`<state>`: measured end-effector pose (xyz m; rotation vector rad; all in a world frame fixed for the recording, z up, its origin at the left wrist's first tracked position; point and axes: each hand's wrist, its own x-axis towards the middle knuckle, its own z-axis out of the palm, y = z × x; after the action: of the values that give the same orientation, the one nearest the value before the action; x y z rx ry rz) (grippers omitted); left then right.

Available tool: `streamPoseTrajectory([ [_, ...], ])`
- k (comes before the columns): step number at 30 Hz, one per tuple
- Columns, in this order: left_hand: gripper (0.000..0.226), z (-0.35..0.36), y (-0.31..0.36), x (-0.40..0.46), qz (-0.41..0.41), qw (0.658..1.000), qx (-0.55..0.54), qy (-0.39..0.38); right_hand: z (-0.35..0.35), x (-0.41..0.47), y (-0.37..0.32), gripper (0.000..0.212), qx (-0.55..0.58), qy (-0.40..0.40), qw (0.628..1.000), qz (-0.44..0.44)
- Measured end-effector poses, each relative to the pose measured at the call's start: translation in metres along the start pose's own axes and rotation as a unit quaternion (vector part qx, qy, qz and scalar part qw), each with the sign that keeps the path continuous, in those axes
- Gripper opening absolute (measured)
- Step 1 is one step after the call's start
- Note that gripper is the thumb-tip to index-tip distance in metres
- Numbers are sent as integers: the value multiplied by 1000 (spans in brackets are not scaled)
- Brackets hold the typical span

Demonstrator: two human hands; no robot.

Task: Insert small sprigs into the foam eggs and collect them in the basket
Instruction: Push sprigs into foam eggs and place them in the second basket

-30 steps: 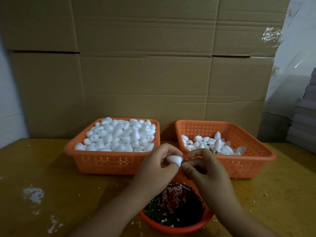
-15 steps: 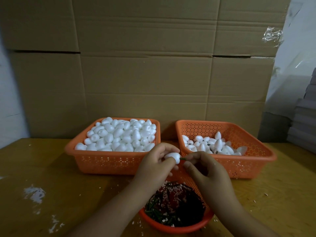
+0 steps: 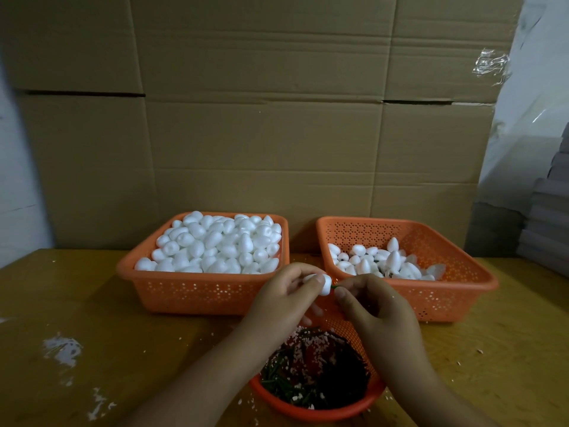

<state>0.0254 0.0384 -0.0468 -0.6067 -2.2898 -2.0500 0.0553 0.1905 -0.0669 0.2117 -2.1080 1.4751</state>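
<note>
My left hand [image 3: 286,298] grips a white foam egg [image 3: 324,285] between thumb and fingers, above the near bowl. My right hand [image 3: 374,306] pinches a small green sprig [image 3: 334,286] whose tip touches the egg's right end. The left orange basket [image 3: 203,292] is heaped with plain foam eggs [image 3: 215,245]. The right orange basket [image 3: 443,298] holds a smaller pile of eggs [image 3: 381,261]. A round orange bowl [image 3: 320,409] of dark green sprigs sits below my hands, partly hidden by my wrists.
All three containers stand on a yellowish wooden table [image 3: 92,349] with white foam crumbs [image 3: 63,349] scattered at the left. A wall of cardboard boxes [image 3: 277,118] rises right behind the baskets. Stacked grey sheets [image 3: 548,217] stand at the far right.
Both hands have risen slightly with the egg. The right hand's fingers, curled near the egg a second ago, now hold a green sprig against the egg's right end.
</note>
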Motion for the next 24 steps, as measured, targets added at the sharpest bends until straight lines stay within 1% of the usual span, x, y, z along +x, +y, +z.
streamPoseTrajectory([
  [9, 13, -3, -3, -1, 15, 1000, 5, -22, 0, 0, 1, 13, -4, 0, 1000, 8],
  [20, 11, -4, -5, -1, 14, 999, 14, -28, 0, 0, 4, 12, -3, -18, 1000, 14],
  [24, 11, 0, -4, -2, 32, 998, 23, -39, 1, 0, 4, 12, 15, -23, 1000, 15],
])
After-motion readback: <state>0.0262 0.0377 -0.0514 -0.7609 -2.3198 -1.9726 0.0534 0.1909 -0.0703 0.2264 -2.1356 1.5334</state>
